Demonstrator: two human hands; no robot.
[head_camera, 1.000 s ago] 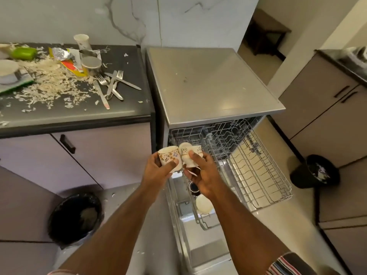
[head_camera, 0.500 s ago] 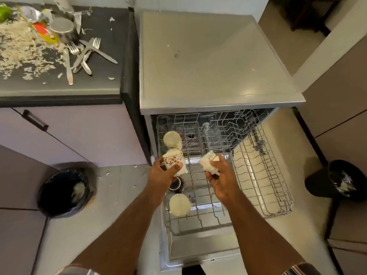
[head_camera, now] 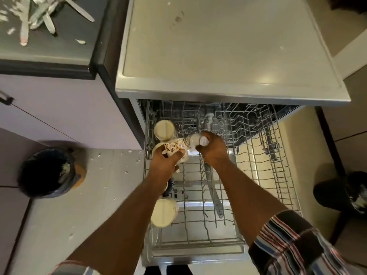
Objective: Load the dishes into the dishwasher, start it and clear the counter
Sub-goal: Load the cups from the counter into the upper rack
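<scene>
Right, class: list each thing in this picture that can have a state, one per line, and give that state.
Dishwasher: open.
Rack: pulled out, partly loaded.
Patterned cup: held by left hand over the rack.
White cup: gripped by right hand, tipped sideways.
Cream cups: upside down in rack.
Cutlery: on counter, unloaded.
Bin: uncovered.

Cups (head_camera: pixel 164 130) in rack (head_camera: pixel 278 175), left side; cutlery (head_camera: pixel 39 14) on counter (head_camera: pixel 49 48) beyond.
</scene>
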